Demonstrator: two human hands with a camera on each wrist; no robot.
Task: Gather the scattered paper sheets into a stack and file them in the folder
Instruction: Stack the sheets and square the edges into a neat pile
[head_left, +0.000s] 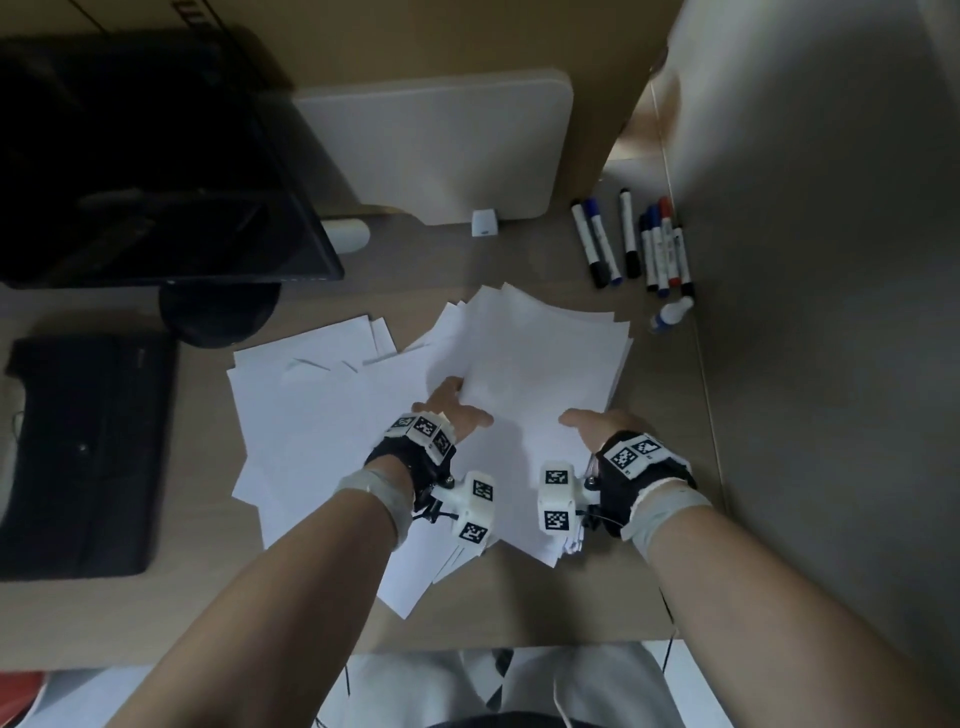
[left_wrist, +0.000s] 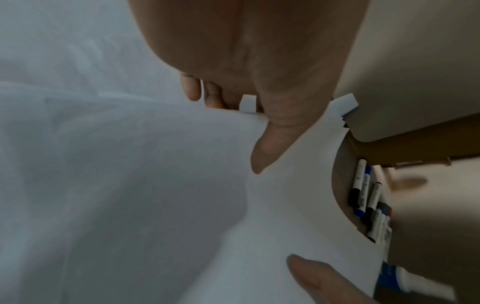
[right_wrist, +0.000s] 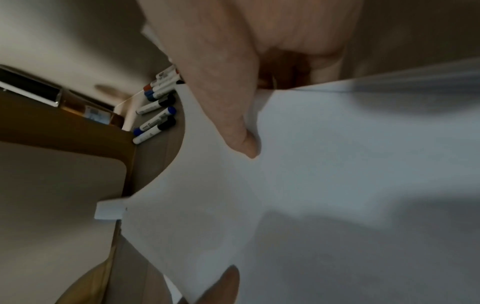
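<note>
Gathering is under way, judging from the layout. Far left, a flat black zipped case (head_left: 83, 452) is lying on the brown desk top (head_left: 519, 597); it may be serving as the folder, though that cannot be told. Next to it, loose white paper sheets (head_left: 311, 395) are fanning out flat, overlapping and skewed, corners pointing several ways. The left hand (head_left: 457, 410) is gripping the left edge of a raised bundle of white sheets (head_left: 540, 364), thumb lying on top and fingers going under it. The right hand (head_left: 597, 426) is pinching the same bundle at its near right edge, thumb pressing the top sheet, fingers curling beneath. The bundle's long axis is running away from the person and tilting slightly right, with uneven edges showing at its far end. The loose sheets are lying to the left of both hands, so the left hand is sitting nearer to them. Further right, a cluster of whiteboard markers (head_left: 639, 244) is lying just beyond the bundle's far corner, apart from it.
</note>
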